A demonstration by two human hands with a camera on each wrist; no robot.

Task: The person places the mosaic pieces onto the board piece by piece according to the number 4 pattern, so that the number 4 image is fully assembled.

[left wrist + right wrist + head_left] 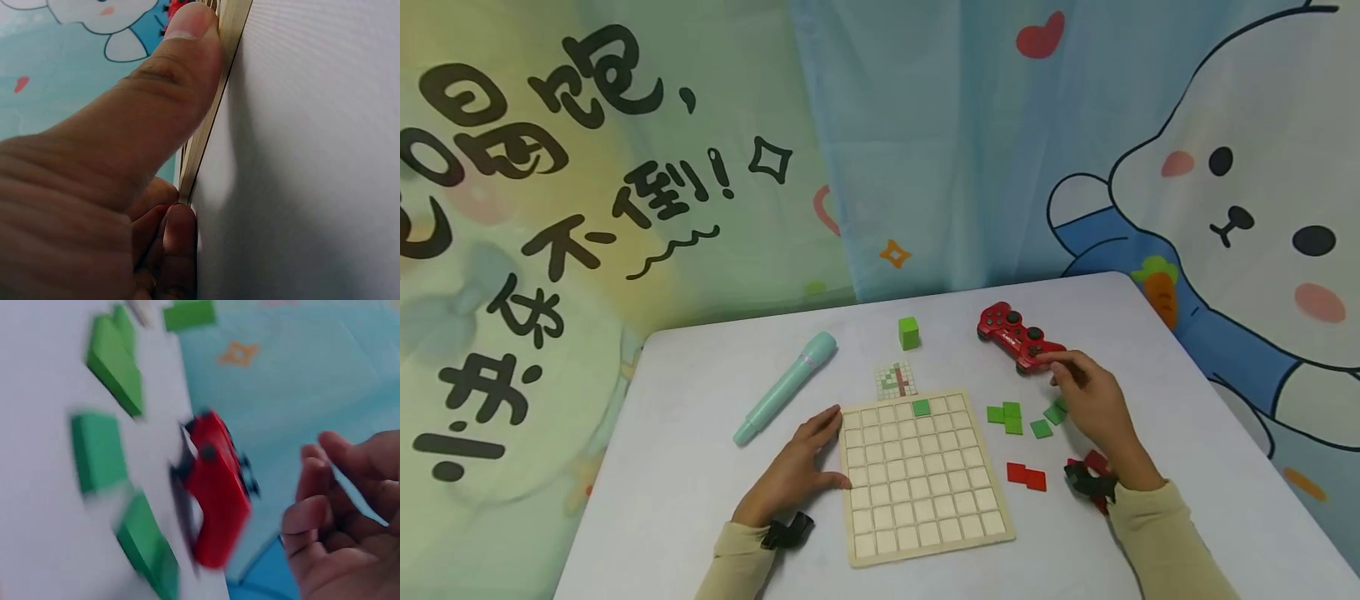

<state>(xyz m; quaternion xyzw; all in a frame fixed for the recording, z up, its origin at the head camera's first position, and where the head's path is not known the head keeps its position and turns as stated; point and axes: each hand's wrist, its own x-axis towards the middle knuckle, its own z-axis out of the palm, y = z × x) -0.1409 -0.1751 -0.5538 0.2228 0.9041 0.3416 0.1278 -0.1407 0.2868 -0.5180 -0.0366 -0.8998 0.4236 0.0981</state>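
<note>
A pale wooden grid board [925, 552] lies flat, with one green square tile [921, 407] in its top row. My left hand [801, 467] rests along the board's left side, thumb [187, 31] against the edge and fingers by the upper corner. Over the dark green tiles [1041, 428], close to the red game controller [1011, 335], is my right hand [1093, 400]. Its fingers are loosely bent, and nothing shows between them in the right wrist view. Light green tiles [1013, 425] and red tiles [1026, 476] lie right of the board.
A small pattern card [887, 383] lies behind the board, with a green cube [908, 333] farther back. To the left is a mint-green tube [786, 387]. More red tiles [1097, 461] sit partly hidden by the right wrist strap. A printed curtain [910, 150] hangs behind the table.
</note>
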